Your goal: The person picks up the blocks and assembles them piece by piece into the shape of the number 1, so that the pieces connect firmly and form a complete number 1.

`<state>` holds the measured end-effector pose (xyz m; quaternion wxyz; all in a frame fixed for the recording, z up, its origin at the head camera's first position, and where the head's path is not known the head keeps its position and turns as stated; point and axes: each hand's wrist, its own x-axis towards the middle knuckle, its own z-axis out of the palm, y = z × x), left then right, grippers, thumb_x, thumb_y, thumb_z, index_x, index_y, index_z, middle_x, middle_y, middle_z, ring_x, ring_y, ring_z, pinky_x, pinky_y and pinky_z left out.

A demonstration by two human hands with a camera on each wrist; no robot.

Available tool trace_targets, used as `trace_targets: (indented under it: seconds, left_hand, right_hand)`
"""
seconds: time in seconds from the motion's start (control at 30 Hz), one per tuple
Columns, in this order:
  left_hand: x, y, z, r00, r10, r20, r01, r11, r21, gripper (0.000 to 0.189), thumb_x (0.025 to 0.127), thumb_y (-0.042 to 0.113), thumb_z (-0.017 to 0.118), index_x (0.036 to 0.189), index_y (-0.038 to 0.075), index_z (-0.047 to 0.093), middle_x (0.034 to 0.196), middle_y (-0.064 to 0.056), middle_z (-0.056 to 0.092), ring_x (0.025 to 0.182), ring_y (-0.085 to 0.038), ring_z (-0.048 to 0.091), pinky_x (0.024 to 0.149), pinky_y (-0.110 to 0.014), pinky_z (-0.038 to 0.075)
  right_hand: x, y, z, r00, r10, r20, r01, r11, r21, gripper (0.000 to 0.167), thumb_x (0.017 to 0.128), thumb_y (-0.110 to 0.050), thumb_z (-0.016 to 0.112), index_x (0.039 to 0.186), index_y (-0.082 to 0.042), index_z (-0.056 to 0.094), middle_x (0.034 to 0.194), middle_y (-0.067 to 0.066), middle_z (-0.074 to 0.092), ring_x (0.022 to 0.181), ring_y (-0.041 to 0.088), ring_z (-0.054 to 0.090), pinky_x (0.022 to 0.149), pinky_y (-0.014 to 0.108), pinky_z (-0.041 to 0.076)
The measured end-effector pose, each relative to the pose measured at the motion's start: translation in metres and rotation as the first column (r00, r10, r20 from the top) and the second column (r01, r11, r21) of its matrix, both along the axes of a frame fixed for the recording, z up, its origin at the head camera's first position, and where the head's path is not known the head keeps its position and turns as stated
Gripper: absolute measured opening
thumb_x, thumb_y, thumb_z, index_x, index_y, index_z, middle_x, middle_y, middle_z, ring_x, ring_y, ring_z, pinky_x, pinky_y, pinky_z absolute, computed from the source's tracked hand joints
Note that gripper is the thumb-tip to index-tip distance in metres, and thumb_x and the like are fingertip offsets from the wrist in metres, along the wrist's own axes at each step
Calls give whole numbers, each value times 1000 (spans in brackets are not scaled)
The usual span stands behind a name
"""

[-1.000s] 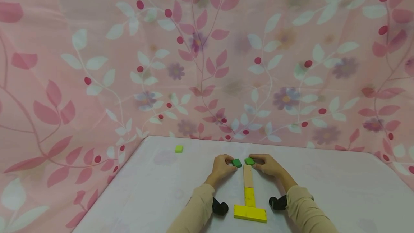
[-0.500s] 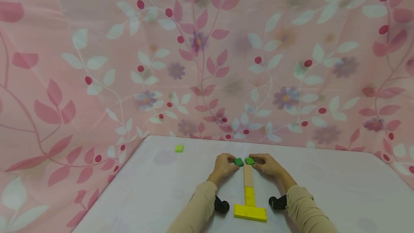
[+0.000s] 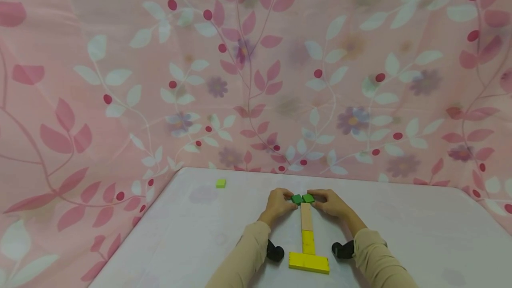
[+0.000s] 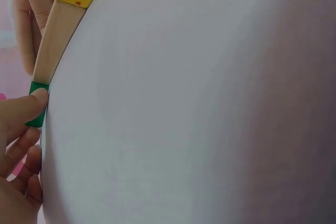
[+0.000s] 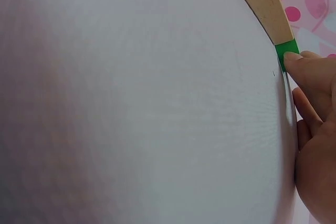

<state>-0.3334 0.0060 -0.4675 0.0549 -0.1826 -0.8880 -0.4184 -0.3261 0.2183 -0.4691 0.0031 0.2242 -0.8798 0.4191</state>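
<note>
My left hand [image 3: 278,203] pinches a dark green block [image 3: 297,199] between thumb and fingers. Opposite it, my right hand [image 3: 331,203] pinches a lighter green block [image 3: 308,198]. The two green blocks lie side by side, right at the far end of a plain wooden block [image 3: 306,217]. In line with the wooden block, toward me, come a yellow block [image 3: 308,242] and a longer yellow block [image 3: 309,262] set crosswise. In the left wrist view the thumb presses on the dark green block [image 4: 37,104]; the right wrist view has the other thumb on its green block [image 5: 286,51].
A lime green block [image 3: 221,183] lies alone near the back left of the white-covered table [image 3: 180,234]. A pink floral cloth [image 3: 256,79] hangs behind the table. Dark wrist cameras [image 3: 275,251] sit on the inner side of both forearms.
My left hand has moved right with the dark green block, narrowing the gap to the lighter green block. My right hand has barely moved.
</note>
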Motion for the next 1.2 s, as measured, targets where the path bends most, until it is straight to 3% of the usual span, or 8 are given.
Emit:
trace_targets:
  seconds: [0.27,0.47,0.63,0.77,0.9,1.03,1.1,1.2]
  left_hand:
    - [-3,-2,-1,1000,-20,-18,20,1000,-2,28,70,11,83,94,0,72,82,-5,68,75,-11,55,70,-22,49]
    - [-5,-5,0,998,-63,20,63,998,14,30,71,9,81,98,-1,72,85,-6,69,79,-14,57,74,-23,49]
    - [-7,-5,0,995,-96,-7,96,995,9,29,72,6,80,98,-3,71,85,-9,69,78,-17,59,72,-23,50]
    - [-7,-5,0,995,-97,-30,97,995,7,27,72,5,79,97,-4,72,84,-10,69,77,-19,60,70,-21,49]
    - [-9,-4,-1,996,-92,-9,92,995,22,28,71,5,80,97,-2,72,83,-9,70,77,-17,60,70,-22,50]
    - [-16,-6,-8,994,-113,-14,113,993,36,28,71,9,81,97,0,73,82,-4,69,75,-13,59,71,-24,51]
    - [-27,-7,-23,987,-138,-85,141,990,30,28,72,14,81,96,3,74,80,0,69,73,-10,58,67,-23,50]
    - [-30,-7,-27,983,-148,-104,151,988,18,28,73,16,81,97,4,74,80,2,68,73,-9,57,66,-22,50]
  right_hand:
    - [-1,0,-1,1000,2,-13,-2,1000,8,38,87,-3,61,124,6,57,125,22,57,121,43,46,102,60,29]
    - [0,-1,0,1000,-15,-5,15,1000,18,38,87,-3,60,124,5,57,127,23,56,122,43,44,102,62,27]
    - [0,0,0,1000,-10,-8,10,1000,15,39,86,-2,61,124,6,57,126,23,56,121,43,46,102,62,28]
    - [-2,0,-1,1000,-8,-9,8,1000,12,40,86,-2,61,125,5,57,126,23,56,120,42,47,102,61,29]
    - [-2,0,-2,1000,-7,-15,7,1000,7,40,86,-2,61,125,5,57,126,23,56,120,42,47,102,60,29]
    - [-1,-1,0,1000,5,-25,-5,1000,8,40,86,-3,61,125,6,56,125,23,57,119,41,48,102,60,29]
    - [0,-1,0,1000,6,-19,-6,1000,0,39,87,-3,61,125,6,56,125,23,57,119,41,47,102,60,29]
    - [1,-1,2,1000,14,-13,-14,1000,-7,39,87,-3,61,125,7,56,126,24,56,119,41,48,102,60,30]
